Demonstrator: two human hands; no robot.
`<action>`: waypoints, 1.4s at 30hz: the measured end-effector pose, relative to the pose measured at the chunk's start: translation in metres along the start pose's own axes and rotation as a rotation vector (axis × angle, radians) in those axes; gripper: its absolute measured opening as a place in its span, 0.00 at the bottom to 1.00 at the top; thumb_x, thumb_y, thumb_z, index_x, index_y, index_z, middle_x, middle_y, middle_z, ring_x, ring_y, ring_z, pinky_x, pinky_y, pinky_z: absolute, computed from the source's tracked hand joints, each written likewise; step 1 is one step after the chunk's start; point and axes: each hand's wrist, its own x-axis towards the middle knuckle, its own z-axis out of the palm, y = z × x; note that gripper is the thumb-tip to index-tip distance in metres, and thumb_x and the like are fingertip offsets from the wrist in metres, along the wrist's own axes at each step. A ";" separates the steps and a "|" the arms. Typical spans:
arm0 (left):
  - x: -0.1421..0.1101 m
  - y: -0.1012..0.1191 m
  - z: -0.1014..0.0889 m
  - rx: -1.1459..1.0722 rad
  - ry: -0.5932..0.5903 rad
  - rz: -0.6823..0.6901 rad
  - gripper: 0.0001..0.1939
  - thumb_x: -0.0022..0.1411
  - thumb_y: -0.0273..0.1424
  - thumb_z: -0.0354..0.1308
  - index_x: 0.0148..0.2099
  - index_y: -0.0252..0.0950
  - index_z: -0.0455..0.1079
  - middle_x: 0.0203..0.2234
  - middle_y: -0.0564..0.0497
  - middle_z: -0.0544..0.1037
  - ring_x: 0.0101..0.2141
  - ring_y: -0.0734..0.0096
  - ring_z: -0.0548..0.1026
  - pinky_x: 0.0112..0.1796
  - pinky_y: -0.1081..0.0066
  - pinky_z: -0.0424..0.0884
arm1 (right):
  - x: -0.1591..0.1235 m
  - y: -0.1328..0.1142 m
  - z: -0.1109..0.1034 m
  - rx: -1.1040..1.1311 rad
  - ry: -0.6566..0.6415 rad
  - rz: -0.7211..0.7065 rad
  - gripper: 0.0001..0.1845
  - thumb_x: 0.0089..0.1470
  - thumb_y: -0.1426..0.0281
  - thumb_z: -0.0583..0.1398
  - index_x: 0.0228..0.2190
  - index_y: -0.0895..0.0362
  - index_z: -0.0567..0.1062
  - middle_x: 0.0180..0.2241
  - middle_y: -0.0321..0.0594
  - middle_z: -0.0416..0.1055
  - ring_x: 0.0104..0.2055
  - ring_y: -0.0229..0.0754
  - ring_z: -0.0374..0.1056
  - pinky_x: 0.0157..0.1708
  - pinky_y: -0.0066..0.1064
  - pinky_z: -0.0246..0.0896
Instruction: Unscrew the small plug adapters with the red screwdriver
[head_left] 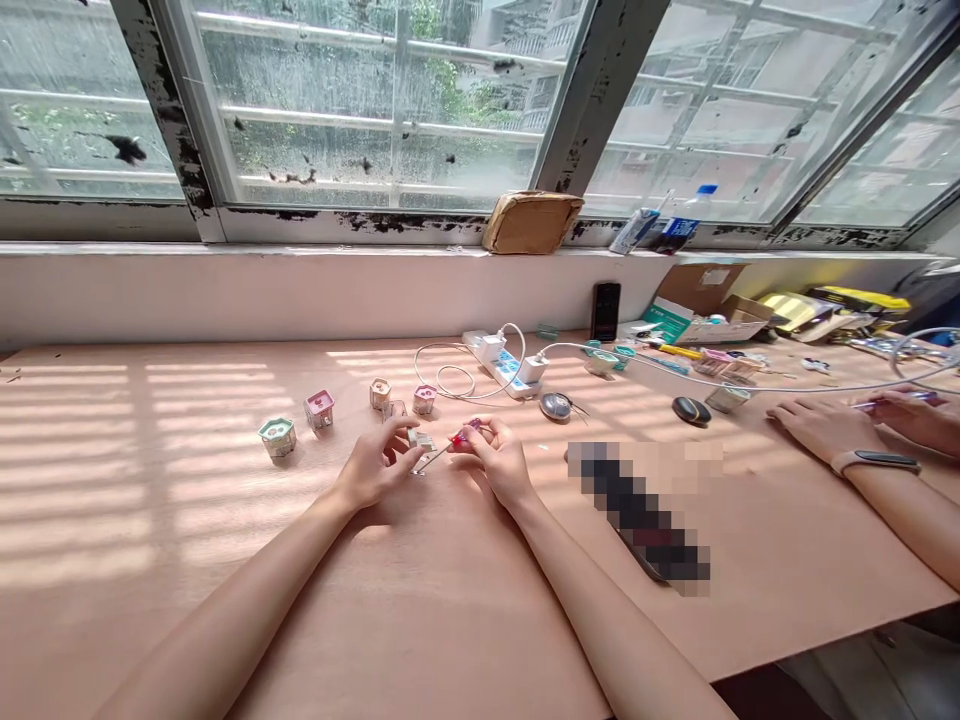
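Observation:
My left hand and my right hand meet above a pink-brown wooden board. The right fingers pinch a thin screwdriver with a red handle, its metal shaft slanting down left. A small white plastic part sits at my left fingertips, and I cannot tell whether they grip it. Several small square plug housings with coloured tops stand in a loose row beyond my hands, the nearest being a clear one and a pink-topped one.
A co-worker's hands work at the right, holding a slim tool. A power strip with white chargers and cables lies ahead, near a phone. A pixelated blurred object covers the board at right. Boxes and clutter fill the far right, below a windowsill.

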 end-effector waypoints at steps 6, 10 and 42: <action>0.001 -0.005 0.000 0.064 0.115 0.073 0.17 0.64 0.31 0.59 0.55 0.38 0.68 0.43 0.48 0.77 0.33 0.72 0.76 0.32 0.73 0.71 | 0.001 0.003 -0.003 0.068 0.027 0.016 0.27 0.43 0.53 0.72 0.34 0.56 0.69 0.27 0.37 0.75 0.30 0.48 0.77 0.20 0.30 0.73; 0.003 -0.006 -0.001 0.088 0.144 0.120 0.19 0.62 0.26 0.57 0.55 0.38 0.68 0.47 0.47 0.76 0.40 0.68 0.76 0.35 0.73 0.72 | 0.004 0.002 -0.007 0.122 0.056 -0.021 0.23 0.45 0.55 0.71 0.34 0.56 0.70 0.27 0.36 0.76 0.29 0.45 0.77 0.24 0.31 0.75; -0.001 -0.004 0.001 0.185 -0.029 0.137 0.17 0.63 0.31 0.60 0.54 0.38 0.69 0.48 0.46 0.78 0.45 0.62 0.76 0.45 0.63 0.74 | 0.001 -0.011 -0.005 0.165 0.100 -0.157 0.21 0.48 0.55 0.71 0.34 0.55 0.71 0.30 0.40 0.78 0.29 0.44 0.77 0.38 0.38 0.76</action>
